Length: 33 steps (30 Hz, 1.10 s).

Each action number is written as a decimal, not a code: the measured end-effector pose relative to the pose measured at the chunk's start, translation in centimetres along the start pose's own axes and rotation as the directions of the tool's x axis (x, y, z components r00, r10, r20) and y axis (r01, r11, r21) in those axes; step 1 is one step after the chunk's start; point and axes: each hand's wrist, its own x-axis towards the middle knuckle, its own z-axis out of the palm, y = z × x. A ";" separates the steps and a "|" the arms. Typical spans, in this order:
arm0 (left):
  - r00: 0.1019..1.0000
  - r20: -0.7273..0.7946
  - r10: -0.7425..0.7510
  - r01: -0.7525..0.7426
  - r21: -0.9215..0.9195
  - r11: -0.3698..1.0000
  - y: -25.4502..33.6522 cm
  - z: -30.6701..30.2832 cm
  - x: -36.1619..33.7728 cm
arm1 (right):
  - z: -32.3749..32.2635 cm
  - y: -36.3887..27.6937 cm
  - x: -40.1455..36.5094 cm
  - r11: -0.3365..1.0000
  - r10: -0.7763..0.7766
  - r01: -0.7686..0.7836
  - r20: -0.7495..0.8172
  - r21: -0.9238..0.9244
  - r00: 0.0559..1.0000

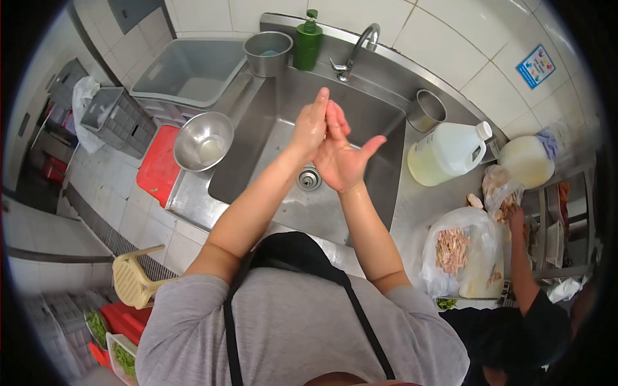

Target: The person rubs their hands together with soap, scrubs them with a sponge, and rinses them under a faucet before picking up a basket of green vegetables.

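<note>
The left hand [310,130] is touching the right hand [337,166] above the sink [259,151]; the right is spreading its thumb apart, while the left's finger closure is not showing clearly. Neither is visibly holding an object. Behind them, the faucet [353,59] is standing rigid, smooth and curved, probably slippery when wet, its lever [337,66] offering the best hold. The sink is showing straight walls of brushed-looking metal.

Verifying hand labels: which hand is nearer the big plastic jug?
Right. The right hand is over the sink, on the side toward the jug; the left hand is beside it, farther from the jug.
</note>
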 end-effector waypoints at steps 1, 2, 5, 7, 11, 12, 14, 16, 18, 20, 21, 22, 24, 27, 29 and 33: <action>0.998 0.057 0.022 -0.024 0.031 0.999 1.0 0.4 -0.6 | 0.2 -0.6 -0.1 0.975 -0.027 0.036 -0.048 0.218 0.999; 0.998 0.066 0.010 -0.012 0.027 1.000 2.3 0.7 -1.0 | -0.8 -1.1 0.1 0.976 -0.035 0.047 -0.061 0.214 0.998; 0.982 0.141 0.123 -0.110 -0.096 0.989 5.3 -1.9 -0.8 | -1.8 -2.2 0.1 0.980 -0.034 -0.046 0.391 0.193 0.920; 0.961 0.215 0.173 -0.141 -0.155 0.978 6.4 -3.6 0.0 | -1.9 -2.8 0.0 0.983 0.035 -0.121 0.504 0.138 0.863; 0.956 0.238 0.170 -0.254 0.390 0.885 6.9 -2.4 -0.6 | -0.5 -4.1 0.6 0.786 0.201 -0.033 0.205 -0.618 0.958; 0.942 0.307 0.138 -0.289 0.529 0.798 6.3 -1.7 -1.0 | -0.4 -4.1 0.9 0.790 0.206 -0.034 0.213 -0.612 0.955; 0.959 0.211 0.189 -0.277 0.552 0.787 5.3 -1.6 -1.7 | -0.3 -3.9 1.6 -0.337 -0.396 0.139 0.275 -0.931 0.876; 0.977 -0.004 0.213 -0.211 0.145 0.967 3.0 -2.5 -1.3 | -0.5 -3.5 1.9 -0.382 -0.556 0.174 0.376 -0.907 0.741; 0.975 -0.004 0.224 -0.224 0.046 0.974 0.6 -1.1 -2.2 | -0.7 -3.6 1.6 -0.453 -0.663 0.042 0.367 -0.891 0.652; 0.907 -0.049 0.419 -0.410 0.133 0.902 -1.7 1.6 -3.3 | -1.2 -3.7 1.5 -0.534 -0.627 0.039 0.427 -0.844 0.651; 0.907 -0.051 0.419 -0.409 0.133 0.903 -2.8 2.0 -3.1 | -1.0 -3.5 1.6 -0.572 -0.629 0.026 0.459 -0.820 0.627; 0.896 -0.094 0.434 -0.412 0.187 0.892 -3.7 2.3 -3.1 | -0.8 -3.3 1.6 -0.607 -0.628 0.012 0.489 -0.794 0.605; 0.882 -0.141 0.449 -0.410 0.240 0.880 -4.3 2.2 -3.1 | -1.5 -2.6 1.3 -0.606 -0.610 0.036 0.493 -0.795 0.620; 0.945 -0.094 0.312 -0.278 0.269 0.922 -3.7 2.1 -2.7 | -1.3 -1.9 1.4 -0.537 -0.658 0.087 0.482 -0.839 0.578; 0.972 -0.065 0.224 -0.213 0.151 0.965 -4.0 1.9 -2.3 | -1.0 -1.6 1.4 -0.464 -0.722 0.117 0.451 -0.878 0.525; 0.968 -0.030 0.249 -0.241 0.168 0.956 -2.4 2.5 -2.7 | -1.0 -1.0 0.8 -0.208 -0.743 0.088 0.216 -0.974 0.633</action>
